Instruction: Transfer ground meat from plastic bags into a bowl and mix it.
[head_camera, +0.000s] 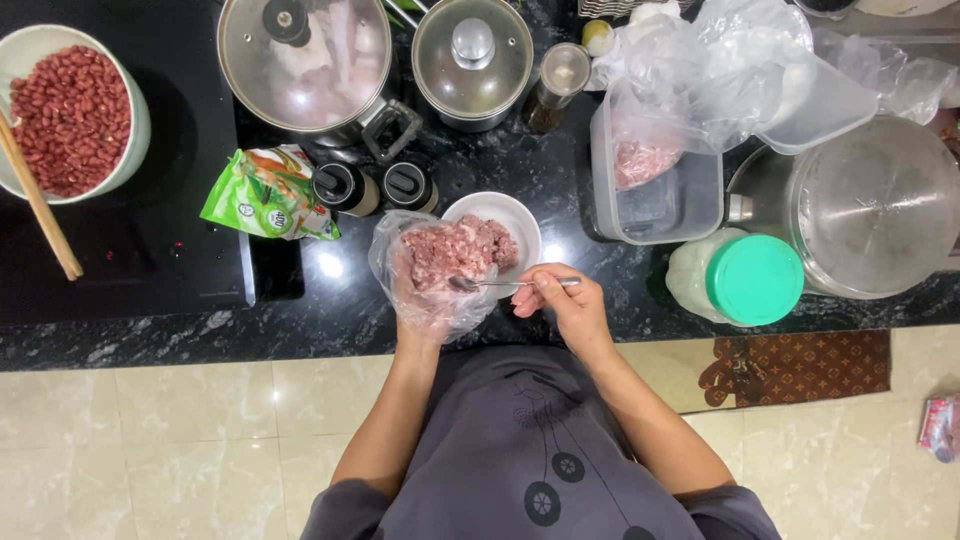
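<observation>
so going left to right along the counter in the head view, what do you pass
bean bowl → green packet → gloved left hand with mince → right hand with spoon → clear tub → green-lidded jar → steel bowl

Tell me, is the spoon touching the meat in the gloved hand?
Touching. The head view shows the spoon, held by the right hand, with its bowl resting against the minced meat that the plastic-gloved left hand cups; no gap shows.
</observation>
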